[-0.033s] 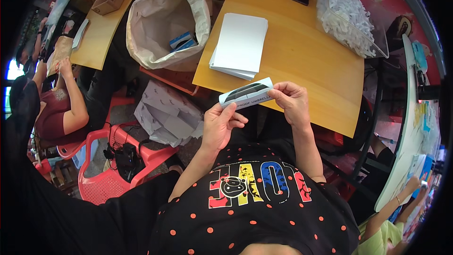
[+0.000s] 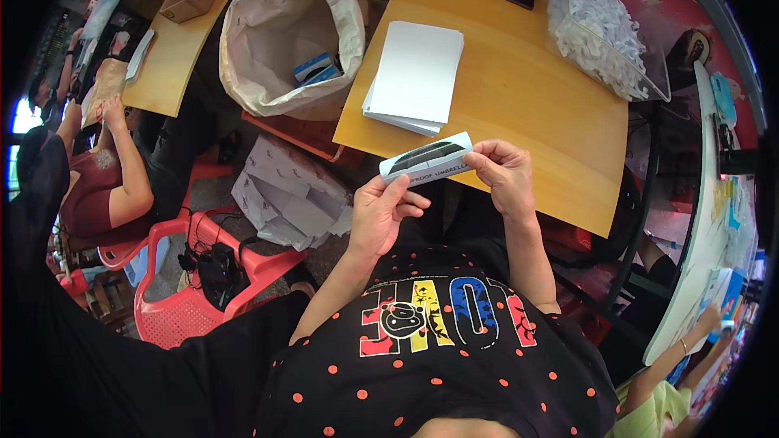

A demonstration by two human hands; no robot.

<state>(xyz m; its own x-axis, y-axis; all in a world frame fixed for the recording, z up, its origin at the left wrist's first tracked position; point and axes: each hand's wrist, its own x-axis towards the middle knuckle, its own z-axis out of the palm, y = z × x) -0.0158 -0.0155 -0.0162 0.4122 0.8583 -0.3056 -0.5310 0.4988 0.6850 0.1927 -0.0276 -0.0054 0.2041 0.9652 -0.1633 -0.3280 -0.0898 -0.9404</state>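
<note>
Card (image 2: 426,161) was in the air in front of you, by the near edge of the table (image 2: 527,89), spanned between both hands. Your left hand (image 2: 381,215) pinched its left end, thumb on the printed face, other fingers half curled below. Your right hand (image 2: 503,178) pinched the right end between thumb and fingers. So both grips were closed on it, neither loose. It bent lengthwise, dark picture above, lettering below; couldn't tell whether creased or just curled.

Change since the earlier picture: next to none. Your whole view slid a touch, hands and card along with it; same hold, same tilt. Far right, the co-worker (image 2: 661,401) seemed to reach slightly lower. For your work that likely meant a brief pause or a very slow shaping move, no step finished, card not let go.

Stack (image 2: 418,73) of white sheets lay on the table just beyond the card, untouched. Bag (image 2: 243,73) stood open left of the table, blue boxes (image 2: 318,70) inside.
</note>
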